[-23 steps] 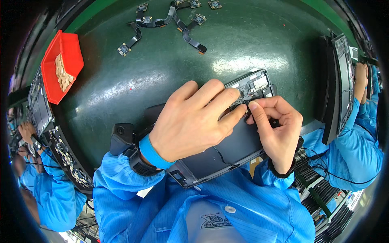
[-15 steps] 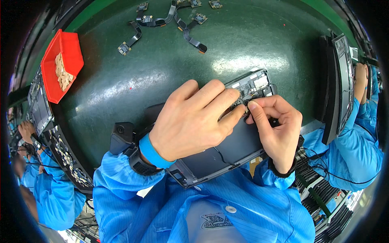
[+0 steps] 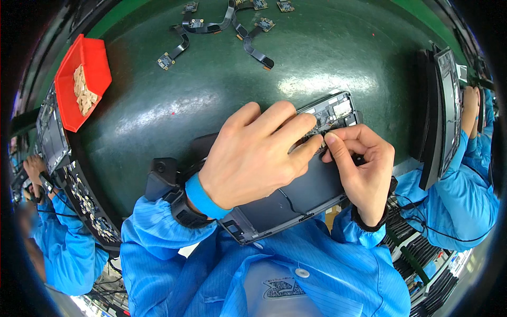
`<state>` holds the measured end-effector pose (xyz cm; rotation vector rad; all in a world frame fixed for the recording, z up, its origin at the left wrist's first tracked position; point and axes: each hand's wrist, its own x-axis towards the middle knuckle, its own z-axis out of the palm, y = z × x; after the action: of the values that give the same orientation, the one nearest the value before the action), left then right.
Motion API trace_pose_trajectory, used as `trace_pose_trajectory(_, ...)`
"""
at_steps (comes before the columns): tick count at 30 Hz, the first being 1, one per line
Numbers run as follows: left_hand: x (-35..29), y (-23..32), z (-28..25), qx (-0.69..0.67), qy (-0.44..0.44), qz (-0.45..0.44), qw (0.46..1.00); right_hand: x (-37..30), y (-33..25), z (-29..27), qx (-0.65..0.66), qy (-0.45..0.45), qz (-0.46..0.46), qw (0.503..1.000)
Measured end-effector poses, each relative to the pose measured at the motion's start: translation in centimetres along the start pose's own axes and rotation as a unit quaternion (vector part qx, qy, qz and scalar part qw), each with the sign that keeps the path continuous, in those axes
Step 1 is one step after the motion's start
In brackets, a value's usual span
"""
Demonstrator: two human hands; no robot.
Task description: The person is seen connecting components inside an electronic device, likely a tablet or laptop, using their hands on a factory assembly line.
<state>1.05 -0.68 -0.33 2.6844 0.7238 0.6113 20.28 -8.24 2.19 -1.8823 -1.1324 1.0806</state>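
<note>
An opened, tablet-like device (image 3: 312, 186) lies tilted in front of me, with a flat dark panel across its near part. Bare circuitry and small parts (image 3: 340, 109) show at its far right end. My left hand (image 3: 259, 154) reaches over it palm down, fingers curled and their tips at the circuitry; its thumb is hidden. Beside those tips, my right hand (image 3: 364, 166) is closed in a pinch of thumb and forefinger at the same spot. Whatever either hand grips there is too small or covered. A short black cable (image 3: 287, 201) lies over the dark panel.
Several small boards on black ribbon cables (image 3: 255, 53) lie at the back of the green table (image 3: 137, 100). A red bin (image 3: 96, 53) of beige pieces stands left, above a black tray (image 3: 87, 206) of small parts. Similar devices (image 3: 449, 100) stand at right. Co-workers sit on both sides.
Both hands stay at the same place on the circuitry, with only tiny finger shifts. The whole view has moved slightly.
</note>
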Motion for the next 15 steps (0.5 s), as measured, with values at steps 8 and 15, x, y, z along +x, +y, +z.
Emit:
trace_pose_trajectory(8,0.1,0.8,0.0,0.048,-0.017,-0.015,0.999,0.6,-0.4,-0.9,-0.021,-0.034,0.02,0.999)
trace_pose_trajectory(15,-0.2,1.2,-0.4,0.058,-0.025,-0.009,0.998,-0.6,0.1,-3.5,0.067,0.001,0.023,0.997)
